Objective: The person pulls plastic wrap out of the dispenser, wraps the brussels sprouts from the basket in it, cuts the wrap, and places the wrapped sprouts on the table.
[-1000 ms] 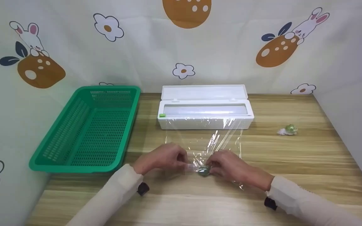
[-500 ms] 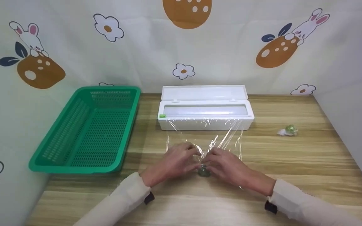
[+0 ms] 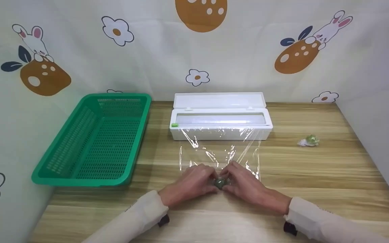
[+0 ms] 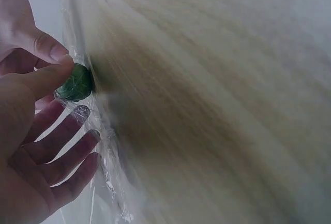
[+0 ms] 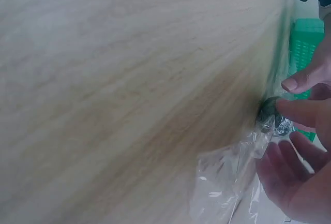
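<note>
A small dark green ball (image 3: 219,183) with a faintly veined surface lies on the table between my two hands, at the near end of a clear sheet of plastic wrap (image 3: 211,156). My left hand (image 3: 196,180) holds the ball from the left; in the left wrist view its thumb rests on the green ball (image 4: 77,83) and its other fingers spread behind the film. From the right, my right hand (image 3: 245,184) grips the ball, its thumb on it in the right wrist view, where crumpled wrap (image 5: 220,182) hangs beside the fingers. Fingertips partly hide the ball.
Behind the hands stands a white plastic wrap dispenser (image 3: 221,134), lid raised, the film running from its roll. A green perforated basket (image 3: 137,135) is at the left. A small green wrapped ball (image 3: 311,139) with a whitish twisted end lies at the right.
My left hand has moved right, from the film beside the ball to the ball itself. My right hand stays close to the ball, and both hands now meet around it.
</note>
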`<state>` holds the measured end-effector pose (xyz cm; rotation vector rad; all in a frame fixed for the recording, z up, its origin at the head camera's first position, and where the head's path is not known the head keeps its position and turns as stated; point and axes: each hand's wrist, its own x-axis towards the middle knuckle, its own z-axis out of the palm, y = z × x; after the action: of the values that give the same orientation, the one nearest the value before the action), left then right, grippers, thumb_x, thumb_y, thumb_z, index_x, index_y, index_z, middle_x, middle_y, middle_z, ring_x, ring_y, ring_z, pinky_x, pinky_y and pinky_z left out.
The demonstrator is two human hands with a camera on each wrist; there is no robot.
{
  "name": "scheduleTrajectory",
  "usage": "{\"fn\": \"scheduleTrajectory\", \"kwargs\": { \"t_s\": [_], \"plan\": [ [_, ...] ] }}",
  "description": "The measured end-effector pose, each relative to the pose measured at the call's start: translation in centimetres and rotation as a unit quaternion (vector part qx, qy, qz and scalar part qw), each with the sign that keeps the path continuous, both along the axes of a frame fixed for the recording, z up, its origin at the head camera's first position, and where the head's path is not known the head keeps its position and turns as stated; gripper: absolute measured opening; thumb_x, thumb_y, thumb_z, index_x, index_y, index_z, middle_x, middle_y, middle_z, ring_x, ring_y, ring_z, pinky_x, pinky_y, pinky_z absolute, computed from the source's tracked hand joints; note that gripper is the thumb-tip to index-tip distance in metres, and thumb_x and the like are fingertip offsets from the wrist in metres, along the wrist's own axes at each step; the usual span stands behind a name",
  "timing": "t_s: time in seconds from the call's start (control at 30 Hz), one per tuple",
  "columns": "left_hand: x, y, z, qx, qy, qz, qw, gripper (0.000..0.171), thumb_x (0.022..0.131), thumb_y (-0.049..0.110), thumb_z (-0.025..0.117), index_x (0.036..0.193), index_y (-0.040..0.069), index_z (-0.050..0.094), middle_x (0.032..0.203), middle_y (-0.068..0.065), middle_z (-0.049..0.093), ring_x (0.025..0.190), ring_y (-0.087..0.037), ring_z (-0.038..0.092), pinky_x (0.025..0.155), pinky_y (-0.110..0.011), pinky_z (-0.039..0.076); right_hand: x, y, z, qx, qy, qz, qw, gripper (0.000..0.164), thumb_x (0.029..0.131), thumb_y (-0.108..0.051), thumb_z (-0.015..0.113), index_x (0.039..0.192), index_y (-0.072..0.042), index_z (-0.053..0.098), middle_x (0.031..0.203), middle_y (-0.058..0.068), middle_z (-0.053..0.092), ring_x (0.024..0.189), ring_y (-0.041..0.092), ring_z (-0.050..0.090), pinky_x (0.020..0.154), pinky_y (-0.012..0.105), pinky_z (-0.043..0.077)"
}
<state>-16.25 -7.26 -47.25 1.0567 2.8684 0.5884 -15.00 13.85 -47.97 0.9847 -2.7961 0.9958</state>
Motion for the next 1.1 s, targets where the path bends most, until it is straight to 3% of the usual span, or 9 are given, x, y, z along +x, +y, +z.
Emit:
{"fn": "scheduleTrajectory", "kwargs": {
  "t_s": [0.23,0.37,0.6,0.73,0.83,0.97,1.1],
  "plan": [
    [-0.2,0.2,-0.1,-0.004,-0.005,0.016,0.9999,0.039,0.077,0.038,0.085,0.104,0.012,0.074,0.094,0.002,0.074,0.085,-0.011,0.063,0.075,-0.023,0.054,-1.1,0.2,0.4,-0.021,-0.078,-0.003,0.997,0.025,0.082,-0.012,0.081,0.106,-0.009,0.073,0.098,0.001,0.068,0.089,0.015,0.065,0.079,0.025,0.057],
    [-0.5,0.2,-0.3,-0.004,0.005,0.019,0.9998,0.035,0.081,0.037,0.083,0.104,0.012,0.074,0.094,0.001,0.071,0.085,-0.011,0.060,0.075,-0.024,0.052,-1.6,0.4,0.7,-0.014,-0.092,-0.010,0.996,0.026,0.086,-0.016,0.078,0.111,-0.010,0.074,0.100,0.001,0.071,0.092,0.014,0.066,0.082,0.028,0.057],
    [-1.5,-0.1,-0.2,0.009,-0.029,0.014,0.9994,0.028,0.091,0.034,0.072,0.107,0.011,0.076,0.094,-0.001,0.069,0.084,-0.011,0.056,0.076,-0.024,0.047,-1.0,0.1,1.0,0.049,-0.011,-0.027,0.998,0.038,0.079,-0.027,0.084,0.111,-0.012,0.071,0.104,0.001,0.062,0.094,0.014,0.059,0.081,0.033,0.056],
    [-1.8,-0.3,-0.3,0.007,-0.040,0.021,0.9989,0.030,0.093,0.035,0.070,0.111,0.011,0.075,0.098,-0.003,0.067,0.089,-0.014,0.056,0.080,-0.028,0.047,-1.2,0.1,0.9,0.061,0.025,-0.020,0.998,0.034,0.078,-0.015,0.083,0.109,-0.013,0.070,0.101,0.000,0.065,0.092,0.015,0.060,0.081,0.032,0.056],
    [-1.7,-0.3,-0.3,0.005,-0.033,0.030,0.9990,0.039,0.090,0.038,0.073,0.117,0.009,0.070,0.103,-0.003,0.065,0.094,-0.017,0.056,0.086,-0.033,0.049,-1.5,0.1,0.8,0.046,0.026,-0.020,0.998,0.028,0.080,-0.008,0.080,0.106,-0.013,0.072,0.099,0.000,0.069,0.091,0.015,0.064,0.081,0.033,0.057],
    [-1.7,0.0,-0.4,0.016,-0.020,0.042,0.9988,0.046,0.082,0.039,0.080,0.116,0.012,0.064,0.103,-0.002,0.064,0.095,-0.017,0.056,0.090,-0.035,0.048,-2.1,0.2,0.7,0.013,0.004,-0.027,1.000,0.022,0.083,-0.003,0.075,0.104,-0.011,0.074,0.097,0.002,0.074,0.090,0.017,0.069,0.082,0.034,0.059],
    [-2.0,0.3,-0.6,0.027,-0.002,0.037,0.9990,0.037,0.081,0.032,0.082,0.108,0.013,0.065,0.097,-0.001,0.065,0.089,-0.014,0.057,0.086,-0.032,0.048,-2.8,0.6,0.7,-0.029,-0.072,-0.029,0.997,0.021,0.085,0.001,0.073,0.104,-0.009,0.074,0.098,0.004,0.076,0.089,0.017,0.071,0.080,0.028,0.059]
  ]
}}
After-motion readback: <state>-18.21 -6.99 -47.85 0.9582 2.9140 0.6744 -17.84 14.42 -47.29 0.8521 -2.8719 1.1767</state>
